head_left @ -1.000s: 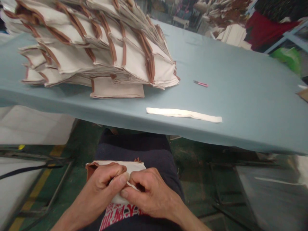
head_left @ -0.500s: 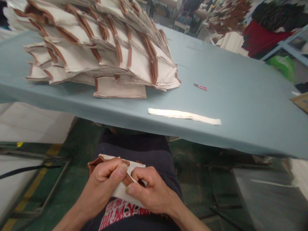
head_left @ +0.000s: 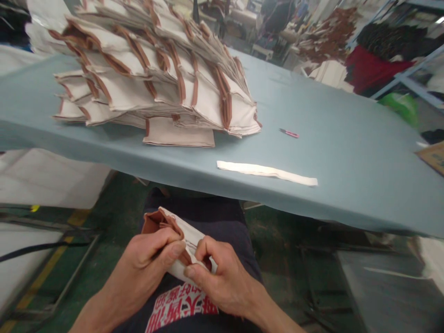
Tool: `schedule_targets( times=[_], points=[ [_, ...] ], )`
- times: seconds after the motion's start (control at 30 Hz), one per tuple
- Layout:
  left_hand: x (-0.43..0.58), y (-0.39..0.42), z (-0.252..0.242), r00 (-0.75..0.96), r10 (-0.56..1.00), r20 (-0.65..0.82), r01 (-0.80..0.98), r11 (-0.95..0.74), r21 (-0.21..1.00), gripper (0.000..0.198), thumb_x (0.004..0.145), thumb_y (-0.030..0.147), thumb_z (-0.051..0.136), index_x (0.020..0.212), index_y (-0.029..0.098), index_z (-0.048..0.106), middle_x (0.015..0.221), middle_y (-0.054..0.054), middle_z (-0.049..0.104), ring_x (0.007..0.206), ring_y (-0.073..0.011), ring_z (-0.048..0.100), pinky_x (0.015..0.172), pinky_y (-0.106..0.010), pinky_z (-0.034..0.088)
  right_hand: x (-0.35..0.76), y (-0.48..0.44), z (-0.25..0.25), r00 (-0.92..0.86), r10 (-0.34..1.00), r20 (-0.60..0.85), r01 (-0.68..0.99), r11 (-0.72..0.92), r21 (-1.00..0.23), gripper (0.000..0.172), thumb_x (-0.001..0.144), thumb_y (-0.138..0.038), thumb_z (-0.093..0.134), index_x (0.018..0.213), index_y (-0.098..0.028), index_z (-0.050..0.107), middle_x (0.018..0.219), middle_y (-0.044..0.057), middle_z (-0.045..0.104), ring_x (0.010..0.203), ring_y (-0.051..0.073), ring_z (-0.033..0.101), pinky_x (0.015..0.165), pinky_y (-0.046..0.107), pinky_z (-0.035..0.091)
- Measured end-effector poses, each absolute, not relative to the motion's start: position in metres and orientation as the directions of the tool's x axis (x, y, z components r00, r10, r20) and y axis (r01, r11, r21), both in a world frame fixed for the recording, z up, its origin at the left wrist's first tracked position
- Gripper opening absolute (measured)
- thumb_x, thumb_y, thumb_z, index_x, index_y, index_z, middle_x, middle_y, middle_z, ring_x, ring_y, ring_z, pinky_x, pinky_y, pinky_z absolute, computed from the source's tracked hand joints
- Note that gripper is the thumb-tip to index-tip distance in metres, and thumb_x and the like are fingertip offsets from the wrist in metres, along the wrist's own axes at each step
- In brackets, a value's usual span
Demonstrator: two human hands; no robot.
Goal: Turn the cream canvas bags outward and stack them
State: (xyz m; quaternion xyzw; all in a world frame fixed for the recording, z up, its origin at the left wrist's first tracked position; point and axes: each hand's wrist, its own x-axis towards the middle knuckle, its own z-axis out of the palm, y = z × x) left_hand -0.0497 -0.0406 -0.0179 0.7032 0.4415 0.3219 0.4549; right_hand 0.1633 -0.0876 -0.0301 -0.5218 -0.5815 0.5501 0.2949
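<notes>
Over my lap, a cream fabric piece with brown edging (head_left: pixel 187 232) is pinched between both hands. My left hand (head_left: pixel 149 259) grips its brown-edged part, thumb and forefinger pressed together. Close beside it, my right hand (head_left: pixel 222 273) holds the right part, its fingers curled around the cloth. The piece's left end gapes and shows a brown inside. On the blue-covered table (head_left: pixel 333 152) a large pile of similar cream and brown pieces (head_left: pixel 138 88) stands at the left, with one flat piece (head_left: pixel 180 132) at its front edge.
A cream strip (head_left: pixel 267 172) lies along the table's near edge. Behind it are small pink-handled snips (head_left: pixel 290 133). A cardboard piece (head_left: pixel 432 155) is at the far right. A dark apron with red lettering (head_left: pixel 183 305) covers my lap.
The left end of the held piece has risen and tilted, showing more of its brown inside. Both hands keep their grip. The view has shifted slightly, moving the table and pile in the picture.
</notes>
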Motion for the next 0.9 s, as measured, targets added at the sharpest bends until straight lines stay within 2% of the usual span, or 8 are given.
schedule_targets(
  times=[0.2,0.3,0.4,0.5,0.57,0.63,0.77,0.9],
  points=[
    [-0.057,-0.042,-0.007,0.452,0.892,0.012,0.355,-0.192,0.915,0.039,0.11,0.037,0.064,0.073,0.024,0.071,0.063,0.004,0.07,0.054,-0.0141,0.061,0.054,-0.021,0.047,0.17,-0.074,-0.027,-0.312,0.949,-0.035,0.361,0.084,-0.929,0.034,0.091,-0.038,0.086,0.082,-0.025,0.056,0.076,-0.006,0.061,0.069,0.014,0.053,0.069,0.028,0.039],
    [-0.052,-0.038,0.008,0.498,0.867,-0.011,0.354,-0.191,0.916,0.04,0.106,0.035,0.064,0.069,0.024,0.071,0.062,0.003,0.073,0.053,-0.0151,0.065,0.053,-0.02,0.049,0.178,-0.063,-0.02,-0.297,0.949,0.108,0.337,0.21,-0.918,0.032,0.095,-0.047,0.087,0.093,-0.024,0.065,0.087,-0.001,0.073,0.076,0.017,0.065,0.074,0.029,0.05],
    [-0.048,-0.036,0.02,0.521,0.853,-0.012,0.34,-0.195,0.92,0.037,0.103,0.033,0.063,0.07,0.025,0.076,0.064,0.002,0.078,0.053,-0.016,0.071,0.054,-0.019,0.052,0.184,-0.051,-0.007,-0.31,0.909,0.279,0.246,0.36,-0.9,0.031,0.104,-0.049,0.082,0.117,-0.022,0.071,0.112,0.007,0.083,0.1,0.022,0.078,0.092,0.034,0.06],
    [-0.053,-0.039,0.021,0.544,0.839,-0.024,0.345,-0.198,0.918,0.038,0.107,0.038,0.064,0.077,0.027,0.084,0.073,0.001,0.085,0.064,-0.0184,0.08,0.062,-0.018,0.058,0.186,-0.038,0.003,-0.437,0.832,0.34,0.16,0.444,-0.881,0.041,0.11,-0.051,0.078,0.137,-0.022,0.068,0.134,0.012,0.083,0.125,0.024,0.078,0.111,0.04,0.06],
    [-0.06,-0.043,0.018,0.527,0.849,-0.014,0.37,-0.215,0.904,0.037,0.109,0.045,0.066,0.084,0.03,0.089,0.08,0.0,0.088,0.074,-0.0205,0.084,0.07,-0.019,0.062,0.186,-0.031,0.006,-0.522,0.786,0.331,0.15,0.467,-0.871,0.04,0.11,-0.053,0.078,0.135,-0.023,0.068,0.127,0.009,0.083,0.12,0.022,0.078,0.111,0.039,0.06],
    [-0.067,-0.046,0.015,0.516,0.857,-0.007,0.389,-0.227,0.893,0.035,0.109,0.049,0.066,0.091,0.031,0.09,0.085,0.001,0.089,0.079,-0.0205,0.084,0.075,-0.019,0.062,0.188,-0.025,0.007,-0.551,0.757,0.351,0.157,0.507,-0.847,0.034,0.111,-0.054,0.079,0.124,-0.024,0.069,0.11,0.004,0.082,0.105,0.019,0.077,0.103,0.036,0.059],
    [-0.068,-0.045,0.013,0.582,0.809,-0.085,0.372,-0.172,0.912,0.041,0.113,0.046,0.059,0.084,0.029,0.083,0.072,0.004,0.081,0.064,-0.0162,0.075,0.065,-0.018,0.056,0.194,-0.02,0.01,-0.555,0.704,0.443,0.186,0.624,-0.759,0.022,0.117,-0.042,0.072,0.104,-0.024,0.068,0.089,-0.001,0.077,0.086,0.017,0.072,0.094,0.034,0.056],
    [-0.061,-0.04,0.014,0.572,0.815,-0.097,0.381,-0.159,0.911,0.046,0.112,0.047,0.058,0.074,0.026,0.074,0.064,0.003,0.072,0.056,-0.0157,0.063,0.057,-0.021,0.049,0.197,-0.025,0.016,-0.594,0.66,0.46,0.326,0.721,-0.612,0.023,0.12,-0.032,0.06,0.104,-0.024,0.073,0.092,0.005,0.083,0.087,0.02,0.076,0.095,0.037,0.059]
  ],
)
